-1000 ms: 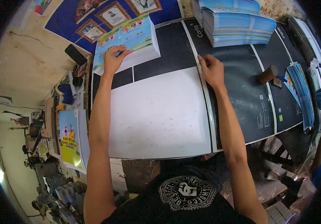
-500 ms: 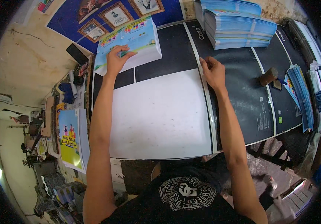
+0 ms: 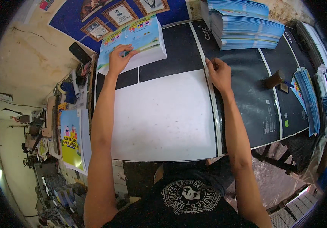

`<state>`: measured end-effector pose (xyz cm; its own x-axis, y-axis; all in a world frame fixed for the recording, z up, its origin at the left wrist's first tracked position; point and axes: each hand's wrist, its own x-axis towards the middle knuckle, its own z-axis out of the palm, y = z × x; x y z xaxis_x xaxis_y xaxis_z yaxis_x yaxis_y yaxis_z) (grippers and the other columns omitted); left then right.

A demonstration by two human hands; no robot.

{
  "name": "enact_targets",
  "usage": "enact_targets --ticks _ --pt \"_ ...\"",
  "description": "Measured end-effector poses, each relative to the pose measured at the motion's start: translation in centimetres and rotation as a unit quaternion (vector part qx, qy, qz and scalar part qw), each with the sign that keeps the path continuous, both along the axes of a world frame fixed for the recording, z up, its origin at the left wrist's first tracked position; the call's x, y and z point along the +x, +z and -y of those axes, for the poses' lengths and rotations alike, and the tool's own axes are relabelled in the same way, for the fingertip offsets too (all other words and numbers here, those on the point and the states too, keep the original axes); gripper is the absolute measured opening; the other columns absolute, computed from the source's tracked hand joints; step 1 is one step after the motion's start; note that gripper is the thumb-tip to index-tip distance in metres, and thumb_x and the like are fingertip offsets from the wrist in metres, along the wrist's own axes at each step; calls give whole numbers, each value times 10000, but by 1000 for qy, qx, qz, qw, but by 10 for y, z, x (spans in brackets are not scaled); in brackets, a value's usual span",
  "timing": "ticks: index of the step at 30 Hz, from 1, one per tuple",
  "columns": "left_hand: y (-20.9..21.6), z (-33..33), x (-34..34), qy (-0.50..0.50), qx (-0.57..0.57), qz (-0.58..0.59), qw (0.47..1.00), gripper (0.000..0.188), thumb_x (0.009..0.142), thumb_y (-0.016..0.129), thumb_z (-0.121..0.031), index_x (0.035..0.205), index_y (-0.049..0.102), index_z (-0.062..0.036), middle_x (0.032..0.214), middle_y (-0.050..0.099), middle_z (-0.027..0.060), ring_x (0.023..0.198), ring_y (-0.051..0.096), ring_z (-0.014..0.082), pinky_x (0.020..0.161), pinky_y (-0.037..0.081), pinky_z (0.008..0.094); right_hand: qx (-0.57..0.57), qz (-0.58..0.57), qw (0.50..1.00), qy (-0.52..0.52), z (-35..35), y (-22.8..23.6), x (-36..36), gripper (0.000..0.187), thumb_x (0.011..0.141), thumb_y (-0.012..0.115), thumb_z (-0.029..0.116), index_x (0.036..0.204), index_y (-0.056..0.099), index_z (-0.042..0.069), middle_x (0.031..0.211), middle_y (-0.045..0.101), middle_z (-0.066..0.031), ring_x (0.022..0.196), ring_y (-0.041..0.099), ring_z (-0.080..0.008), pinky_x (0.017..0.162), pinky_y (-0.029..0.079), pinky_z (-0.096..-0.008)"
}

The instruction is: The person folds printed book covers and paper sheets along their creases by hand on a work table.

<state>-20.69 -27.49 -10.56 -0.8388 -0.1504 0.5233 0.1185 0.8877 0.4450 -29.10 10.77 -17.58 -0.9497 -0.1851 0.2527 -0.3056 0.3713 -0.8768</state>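
My left hand (image 3: 120,59) rests over the near edge of a thick stack of blue printed sheets (image 3: 144,36) at the back left of the table. Its thumb is apart from the fingers, and nothing shows gripped between them. My right hand (image 3: 220,74) hovers over or touches the table beside a pale strip (image 3: 203,57). Its fingers are loosely curled, with the thumb held away from them, and I see nothing in it. Between my forearms lies a large white sheet (image 3: 161,117) with faint smudges.
A tall pile of folded blue sheets (image 3: 247,32) stands at the back right. Nearer the right edge are a brown cylindrical block (image 3: 274,79) and a fanned bundle of folded sheets (image 3: 308,100). Leftward lie a phone (image 3: 79,53), a tape roll (image 3: 62,88) and a colourful printed cover (image 3: 72,138).
My left thumb has moved slightly closer to its fingers over the stack. The whole view has shifted a little; my right hand keeps nearly the same pose.
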Motion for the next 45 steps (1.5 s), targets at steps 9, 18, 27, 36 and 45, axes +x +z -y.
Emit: enact_targets --ticks 9,18,27,36,45 --pt "1 4 0 -1 1 16 1000 253 790 805 -248 871 743 -16 1016 715 122 1029 658 249 902 481 350 -3 -17 1000 3 0 2 2 373 901 643 338 750 633 -2 615 592 -172 516 555 -292 538 440 -397" --pt "0 3 -1 1 46 12 999 235 814 787 -231 899 746 -17 1015 709 131 1019 654 245 897 476 350 -16 -7 1000 11 -2 -3 -1 360 903 639 339 775 650 3 638 609 -171 547 593 -298 558 458 -395" --pt "-3 4 -2 -6 72 2 997 217 830 778 -196 865 723 11 975 707 132 997 660 225 890 478 333 16 -3 1000 11 -2 1 0 370 904 632 347 785 651 -2 661 616 -184 580 601 -334 581 460 -409" --pt "-1 5 -1 -10 78 6 997 190 831 772 -174 868 726 6 966 710 136 985 662 221 886 477 330 29 -16 999 12 -2 6 3 375 905 632 346 779 652 -7 657 618 -179 577 598 -334 577 454 -409" --pt "-4 7 -1 -5 68 -5 998 178 829 769 -164 891 729 -2 972 717 140 964 670 227 865 489 331 35 -7 999 15 -1 2 1 380 906 623 366 804 665 2 671 628 -180 596 612 -342 586 462 -417"
